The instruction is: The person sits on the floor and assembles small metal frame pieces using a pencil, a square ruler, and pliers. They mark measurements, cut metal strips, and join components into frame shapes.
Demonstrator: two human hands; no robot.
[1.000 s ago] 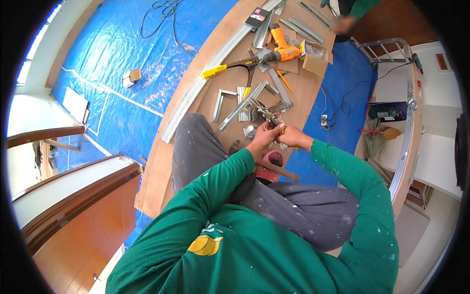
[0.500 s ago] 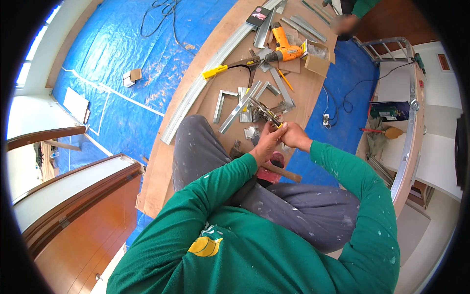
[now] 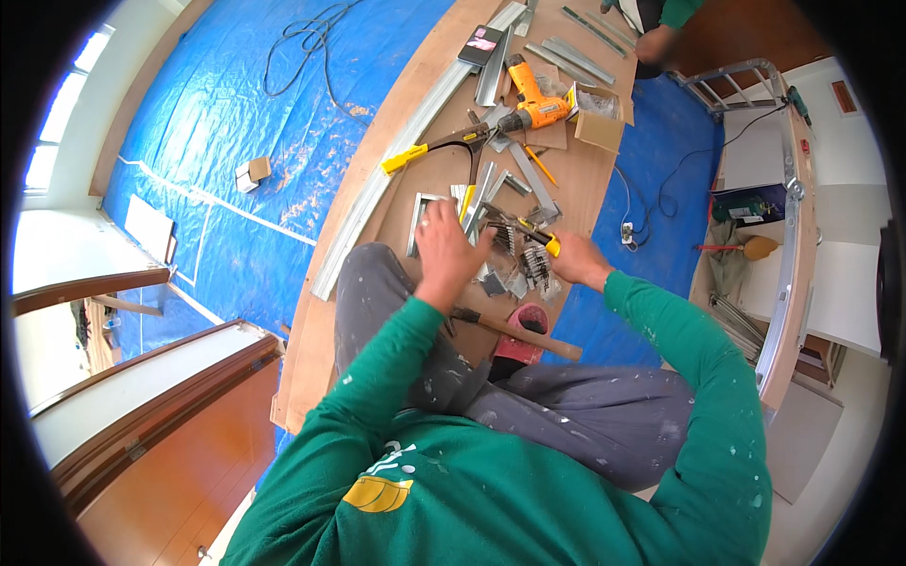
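Observation:
My right hand (image 3: 578, 259) is closed round the yellow-and-black handles of a pliers-like tool (image 3: 530, 233), its metal jaws pointing left. My left hand (image 3: 448, 247) hovers over the cut metal pieces, thumb apart from the fingers; the fingertips are partly hidden. Beside it lies a bent metal bracket (image 3: 420, 212), partly covered by the hand. A metal strip (image 3: 479, 189) runs behind the fingers. Below the tool is a cluster of dark screws (image 3: 536, 267), with small grey metal scraps (image 3: 493, 281) close by.
A wooden-handled hammer (image 3: 519, 335) lies near my knees. Farther up the board (image 3: 377, 198) are an orange drill (image 3: 536, 102), a yellow-handled saw (image 3: 406, 158), a pencil (image 3: 541, 166), an open carton (image 3: 599, 124) and metal channels (image 3: 415, 123). Another person's hand (image 3: 653, 44) shows at far right.
My left hand has come away from the tool and moved left over the metal pieces. My right hand keeps the tool, uncovering the dark screws beneath.

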